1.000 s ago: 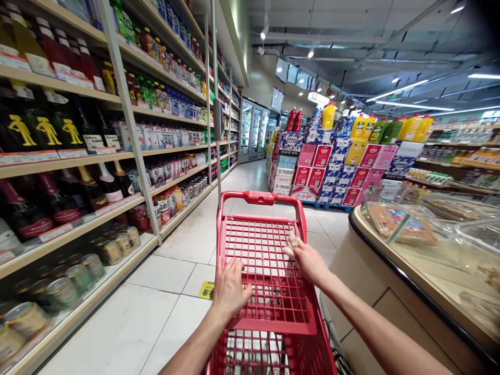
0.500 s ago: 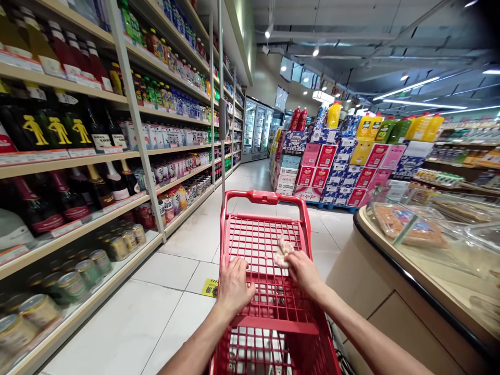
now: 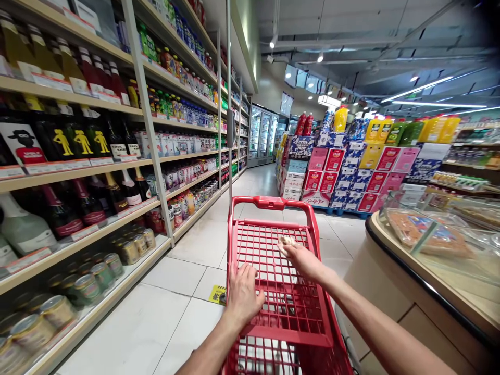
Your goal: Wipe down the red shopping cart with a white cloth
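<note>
A red plastic shopping cart [image 3: 273, 200] stands in front of me, with its raised grid panel sloping toward me. My left hand [image 3: 244, 294] lies palm down over the cart's left side, thumb spread apart from the fingers. Between the fingers and thumb of my right hand [image 3: 299, 258] is a crumpled whitish cloth [image 3: 288, 240], pressed to the upper right of the grid. Part of the cloth is hidden by the fingers.
Shelves [image 3: 146, 156] of bottles and cans line the left side. A curved display counter [image 3: 371, 224] with packed food stands close on the right. Stacked drink cartons [image 3: 324, 177] rise ahead, glass-door fridges [image 3: 261, 133] beyond. A yellow floor sticker [image 3: 216, 294] lies left of the cart.
My right hand has moved up the grid with the cloth, which is now more bunched under the fingers. My left hand stays on the cart's left side. The view has shifted slightly left.
</note>
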A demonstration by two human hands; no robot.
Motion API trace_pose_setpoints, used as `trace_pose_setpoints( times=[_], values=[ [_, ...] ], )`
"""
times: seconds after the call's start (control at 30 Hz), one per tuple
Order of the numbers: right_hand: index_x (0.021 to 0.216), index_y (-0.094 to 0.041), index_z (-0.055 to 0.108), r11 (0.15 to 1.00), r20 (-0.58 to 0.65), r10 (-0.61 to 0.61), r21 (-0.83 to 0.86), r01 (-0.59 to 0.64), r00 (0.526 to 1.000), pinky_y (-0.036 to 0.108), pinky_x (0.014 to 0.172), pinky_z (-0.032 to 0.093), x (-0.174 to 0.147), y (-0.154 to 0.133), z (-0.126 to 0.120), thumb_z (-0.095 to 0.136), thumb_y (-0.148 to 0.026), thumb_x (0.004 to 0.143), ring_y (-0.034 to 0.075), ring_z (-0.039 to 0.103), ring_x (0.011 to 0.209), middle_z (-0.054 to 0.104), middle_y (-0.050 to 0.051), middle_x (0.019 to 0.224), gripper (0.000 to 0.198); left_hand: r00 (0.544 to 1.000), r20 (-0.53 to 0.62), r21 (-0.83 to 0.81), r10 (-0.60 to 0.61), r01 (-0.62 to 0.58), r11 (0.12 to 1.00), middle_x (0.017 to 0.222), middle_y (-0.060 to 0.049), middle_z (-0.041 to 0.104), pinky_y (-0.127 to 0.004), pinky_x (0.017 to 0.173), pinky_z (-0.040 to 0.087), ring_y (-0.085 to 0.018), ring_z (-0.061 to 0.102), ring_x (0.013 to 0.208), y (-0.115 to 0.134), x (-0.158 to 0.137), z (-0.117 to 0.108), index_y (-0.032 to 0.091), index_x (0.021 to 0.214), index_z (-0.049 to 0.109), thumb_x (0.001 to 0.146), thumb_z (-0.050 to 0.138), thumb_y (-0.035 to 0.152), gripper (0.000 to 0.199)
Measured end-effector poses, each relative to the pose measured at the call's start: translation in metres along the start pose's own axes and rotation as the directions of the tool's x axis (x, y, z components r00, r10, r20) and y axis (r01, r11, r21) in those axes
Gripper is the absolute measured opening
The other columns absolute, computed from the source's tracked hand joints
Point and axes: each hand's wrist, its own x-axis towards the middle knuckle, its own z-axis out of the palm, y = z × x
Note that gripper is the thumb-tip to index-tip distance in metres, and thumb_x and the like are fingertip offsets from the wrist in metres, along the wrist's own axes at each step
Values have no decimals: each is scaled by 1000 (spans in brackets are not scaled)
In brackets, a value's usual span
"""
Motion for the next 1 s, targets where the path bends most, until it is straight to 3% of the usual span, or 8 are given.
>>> trace_pose_setpoints(
  times=[0.13, 0.27, 0.4, 0.53, 0.63, 0.8, 0.9, 1.0],
  values=[
    [97, -21, 60, 998, 12, 68, 16, -68, 998, 27, 69, 42, 13, 12, -10, 54, -19, 68, 16, 57, 76, 63, 3, 86, 30, 1000, 3, -11, 0, 0, 1000, 93, -4, 59, -48, 106, 14, -22, 49, 103, 0, 0, 0, 21, 86, 47, 62, 50, 20, 23],
    [94, -18, 60, 993, -97, 119, 17, -118, 988, 36, 82, 38, 19, 7, -4, 52, -20, 71, 22, 48, 101, 53, 10, 112, 24, 1000, 15, -18, -6, 6, 1000, 93, -5, 60, -48, 105, 14, -23, 49, 103, 2, 2, 0, 21, 85, 48, 62, 51, 20, 23],
    [94, -20, 59, 974, -80, 9, 225, 9, 997, 31, 76, 42, 10, -32, 15, 40, -8, 74, 16, 52, 89, 58, 6, 99, 30, 1000, 24, -4, 3, -3, 1000, 94, -5, 60, -48, 105, 15, -24, 48, 105, 1, 2, 1, 21, 85, 48, 62, 51, 20, 22],
    [118, -24, 48, 949, -153, -101, 283, 141, 983, 31, 78, 41, 12, -75, 39, 43, -8, 74, 16, 50, 91, 57, 5, 104, 47, 1000, 5, 4, 26, -26, 1000, 93, -5, 60, -50, 103, 16, -24, 49, 104, 0, 3, 4, 21, 86, 48, 62, 52, 21, 24],
    [107, -25, 57, 982, -183, 80, 183, -46, 980, 29, 73, 41, 15, -65, 38, 48, -13, 74, 17, 51, 87, 58, 4, 97, 36, 999, -14, 3, 38, -38, 999, 90, -4, 60, -51, 103, 18, -24, 51, 101, -1, 4, 5, 21, 83, 48, 62, 52, 20, 22],
    [94, -15, 63, 929, -258, 369, 123, -348, 893, 34, 70, 40, 11, -4, 3, 41, -9, 75, 21, 51, 83, 55, 11, 89, 30, 999, -29, 8, 31, -30, 1000, 91, -3, 60, -49, 103, 20, -23, 50, 103, -1, 2, 7, 21, 82, 48, 63, 51, 20, 20],
    [90, -16, 64, 927, -240, 374, 113, -357, 896, 36, 75, 41, 12, -14, 4, 42, -8, 73, 22, 50, 85, 55, 12, 89, 29, 999, -28, 7, 26, -26, 1000, 93, -4, 60, -49, 102, 20, -24, 50, 104, -2, 2, 9, 21, 82, 48, 63, 52, 20, 20],
    [90, -22, 65, 966, -163, 230, 156, -205, 959, 34, 79, 42, 12, -52, 25, 51, -13, 70, 20, 49, 90, 55, 8, 99, 26, 999, -24, 9, 33, -33, 999, 93, -5, 61, -49, 102, 19, -24, 49, 105, -3, 2, 9, 21, 83, 49, 62, 52, 19, 22]
  ],
)
